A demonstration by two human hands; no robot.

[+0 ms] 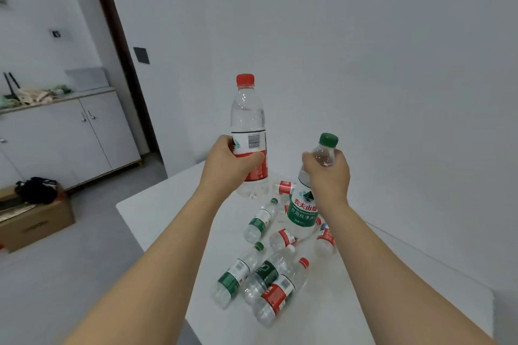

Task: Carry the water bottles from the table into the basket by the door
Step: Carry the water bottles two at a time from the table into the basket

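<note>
Two bare forearms rose from the bottom of the frame over the white tabletop (157,213). At centre, the left hand (228,166) had its fingers wrapped round the label of a red-capped bottle (248,120), held upright above the tabletop, cap up. Just right of it, the right hand (330,173) gripped the neck of a green-capped bottle (302,213), long axis near upright, cap tilted up-right. Below them, several more bottles (269,286) lay on their sides, mostly pointing caps toward the upper right.
</note>
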